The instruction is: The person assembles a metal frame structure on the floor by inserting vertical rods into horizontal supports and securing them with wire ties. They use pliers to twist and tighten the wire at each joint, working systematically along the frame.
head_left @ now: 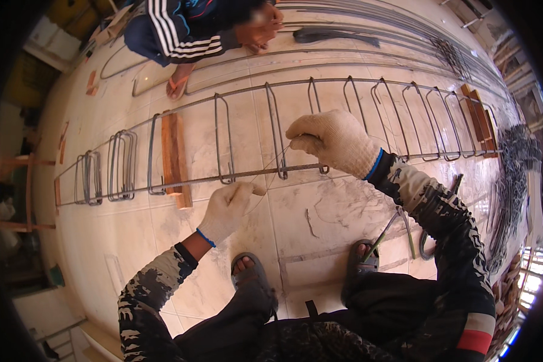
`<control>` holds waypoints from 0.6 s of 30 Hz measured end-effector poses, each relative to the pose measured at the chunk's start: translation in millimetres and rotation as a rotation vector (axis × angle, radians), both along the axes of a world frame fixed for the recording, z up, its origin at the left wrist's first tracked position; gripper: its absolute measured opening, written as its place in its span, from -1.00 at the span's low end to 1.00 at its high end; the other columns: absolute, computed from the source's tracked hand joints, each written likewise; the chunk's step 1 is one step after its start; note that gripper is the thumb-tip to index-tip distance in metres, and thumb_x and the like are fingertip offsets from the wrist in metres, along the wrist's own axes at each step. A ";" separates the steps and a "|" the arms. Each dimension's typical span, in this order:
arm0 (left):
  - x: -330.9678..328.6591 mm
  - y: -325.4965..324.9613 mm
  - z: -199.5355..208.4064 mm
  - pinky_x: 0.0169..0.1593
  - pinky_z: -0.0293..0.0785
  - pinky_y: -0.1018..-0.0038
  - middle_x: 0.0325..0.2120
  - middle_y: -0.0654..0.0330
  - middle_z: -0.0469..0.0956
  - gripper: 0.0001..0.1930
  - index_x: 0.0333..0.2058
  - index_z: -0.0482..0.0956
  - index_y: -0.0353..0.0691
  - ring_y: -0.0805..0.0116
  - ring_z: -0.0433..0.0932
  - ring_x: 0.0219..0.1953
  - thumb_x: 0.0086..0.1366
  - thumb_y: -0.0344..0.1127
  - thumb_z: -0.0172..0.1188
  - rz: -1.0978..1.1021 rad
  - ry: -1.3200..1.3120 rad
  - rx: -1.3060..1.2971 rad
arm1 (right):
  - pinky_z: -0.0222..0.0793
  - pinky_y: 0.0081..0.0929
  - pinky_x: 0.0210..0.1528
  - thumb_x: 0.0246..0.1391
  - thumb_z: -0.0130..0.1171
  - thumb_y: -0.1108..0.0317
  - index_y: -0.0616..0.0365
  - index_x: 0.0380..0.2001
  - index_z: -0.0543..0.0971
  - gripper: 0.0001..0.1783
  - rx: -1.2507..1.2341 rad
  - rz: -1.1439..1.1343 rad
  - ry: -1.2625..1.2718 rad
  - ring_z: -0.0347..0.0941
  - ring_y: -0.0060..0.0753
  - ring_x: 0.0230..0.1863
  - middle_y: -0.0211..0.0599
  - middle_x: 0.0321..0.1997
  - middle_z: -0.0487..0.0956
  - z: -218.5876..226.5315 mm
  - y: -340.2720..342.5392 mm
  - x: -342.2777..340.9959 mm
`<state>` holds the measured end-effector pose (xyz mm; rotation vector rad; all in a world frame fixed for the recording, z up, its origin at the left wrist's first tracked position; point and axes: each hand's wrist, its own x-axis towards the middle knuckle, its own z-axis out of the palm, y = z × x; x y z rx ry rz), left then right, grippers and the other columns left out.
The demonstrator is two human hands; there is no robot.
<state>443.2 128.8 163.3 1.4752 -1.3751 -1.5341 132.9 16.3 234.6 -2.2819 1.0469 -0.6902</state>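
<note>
A long frame of two steel bars (199, 179) with several bent rectangular stirrups (271, 123) along it lies across the floor before me. My left hand (228, 208), in a cream glove, is just on the near side of the front bar, its fingers closed on a thin tie wire (264, 175). Above that bar, my gloved right hand (338, 143) pinches the same wire higher up, beside a stirrup near the middle. The wire stretches between both hands and passes close to the front bar; whether it loops around the bar is too fine to tell.
Wooden blocks (174, 148) prop the frame at left and right (478, 117). Green-handled pincers (411, 235) lie by my right foot. At far right is a heap of dark wire (513, 175). Beyond the frame, another person (175, 36) crouches beside long loose bars (344, 57).
</note>
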 end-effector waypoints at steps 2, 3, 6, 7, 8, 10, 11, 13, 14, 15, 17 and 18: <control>-3.8 -2.1 6.5 -0.39 0.18 0.60 -0.53 0.60 0.29 -0.59 0.01 0.84 -0.30 0.73 0.23 -0.48 0.78 -0.12 0.10 0.003 -0.027 -0.033 | 0.67 -0.17 -0.15 0.30 0.51 0.27 0.16 -0.11 0.82 -0.79 0.029 -0.019 0.042 0.77 0.01 -0.24 -0.08 -0.20 0.81 1.4 3.2 -3.2; -4.7 -3.5 6.1 -0.36 0.24 0.60 -0.51 0.58 0.34 -0.61 0.01 0.83 -0.28 0.71 0.28 -0.46 0.77 -0.12 0.12 0.000 -0.048 -0.058 | 0.67 -0.17 -0.16 0.30 0.51 0.28 0.16 -0.13 0.82 -0.80 -0.008 -0.035 0.036 0.77 0.00 -0.24 -0.08 -0.20 0.81 1.0 6.0 -5.2; -7.3 -12.4 -0.4 -0.22 0.43 0.55 -0.45 0.51 0.46 -0.69 -0.01 0.79 -0.21 0.63 0.45 -0.36 0.76 -0.13 0.17 0.071 0.037 -0.031 | 0.66 -0.15 -0.15 0.31 0.49 0.27 0.12 -0.16 0.82 -0.83 -0.106 -0.093 0.017 0.77 0.00 -0.24 -0.12 -0.23 0.81 -2.9 14.2 -15.7; -7.6 -14.7 -4.8 -0.17 0.49 0.51 -0.44 0.49 0.48 -0.72 -0.03 0.76 -0.18 0.59 0.50 -0.31 0.75 -0.12 0.19 0.146 0.159 0.049 | 0.66 -0.13 -0.14 0.32 0.47 0.25 0.07 -0.16 0.82 -0.84 -0.127 -0.123 0.004 0.76 0.01 -0.23 -0.16 -0.24 0.80 -7.5 16.3 -21.0; -4.9 -16.8 -6.1 -0.11 0.54 0.48 -0.42 0.46 0.50 -0.75 -0.06 0.74 -0.14 0.55 0.55 -0.27 0.74 -0.12 0.22 0.223 0.271 0.125 | 0.66 -0.11 -0.12 0.33 0.45 0.23 0.02 -0.15 0.83 -0.85 -0.150 -0.150 -0.019 0.76 0.01 -0.23 -0.20 -0.25 0.80 -9.4 17.2 -23.4; 4.5 -15.5 -9.6 -0.03 0.59 0.38 -0.40 0.48 0.50 -0.71 -0.07 0.69 -0.05 0.49 0.58 -0.24 0.76 0.00 0.16 0.324 0.692 0.359 | 0.67 -0.13 -0.13 0.32 0.46 0.25 0.02 -0.16 0.83 -0.86 -0.182 -0.201 -0.036 0.76 0.01 -0.23 -0.20 -0.24 0.80 -8.1 22.4 -25.7; 3.1 -14.0 -6.9 0.01 0.62 0.34 -0.39 0.49 0.50 -0.69 -0.07 0.66 -0.01 0.46 0.59 -0.22 0.77 0.06 0.14 0.373 0.905 0.487 | 0.67 -0.14 -0.14 0.31 0.47 0.26 0.02 -0.16 0.83 -0.87 -0.189 -0.227 -0.038 0.77 0.01 -0.23 -0.19 -0.23 0.80 -10.0 26.7 -26.6; -5.2 -10.8 0.4 -0.04 0.58 0.31 -0.45 0.47 0.40 -0.63 -0.17 0.59 0.03 0.43 0.52 -0.27 0.77 0.14 0.10 0.427 0.950 0.496 | 0.67 -0.17 -0.14 0.32 0.47 0.26 0.04 -0.17 0.83 -0.87 -0.116 -0.247 -0.032 0.77 0.01 -0.23 -0.19 -0.23 0.80 -13.1 32.7 -29.1; -8.2 -10.8 8.2 -0.06 0.56 0.30 -0.47 0.46 0.35 -0.60 -0.21 0.55 0.06 0.42 0.49 -0.30 0.77 0.18 0.09 0.456 0.968 0.496 | 0.67 -0.18 -0.15 0.32 0.47 0.26 0.05 -0.17 0.83 -0.87 -0.081 -0.255 -0.034 0.77 0.01 -0.22 -0.19 -0.23 0.80 -13.1 35.2 -28.7; -1.9 -15.4 2.2 -0.10 0.53 0.32 -0.49 0.46 0.29 -0.58 -0.24 0.51 0.06 0.44 0.44 -0.34 0.78 0.18 0.05 0.375 0.903 0.443 | 0.67 -0.19 -0.14 0.32 0.47 0.26 0.05 -0.18 0.83 -0.87 -0.075 -0.253 -0.045 0.77 0.01 -0.23 -0.18 -0.22 0.80 -14.7 36.8 -28.0; 9.3 -27.1 -8.5 -0.19 0.46 0.36 -0.51 0.47 0.19 -0.54 -0.28 0.42 0.07 0.48 0.33 -0.41 0.80 0.20 -0.01 0.211 0.774 0.337 | 0.67 -0.20 -0.14 0.32 0.47 0.26 0.07 -0.18 0.83 -0.86 -0.066 -0.252 -0.065 0.76 0.02 -0.23 -0.18 -0.22 0.80 -18.5 38.9 -27.1; 6.8 -25.4 -7.7 -0.22 0.42 0.37 -0.52 0.48 0.16 -0.54 -0.30 0.39 0.07 0.49 0.27 -0.45 0.80 0.19 -0.03 0.275 0.616 0.304 | 0.67 -0.20 -0.14 0.32 0.47 0.27 0.08 -0.19 0.83 -0.86 -0.053 -0.252 -0.071 0.76 0.02 -0.23 -0.17 -0.22 0.80 -19.5 40.6 -26.1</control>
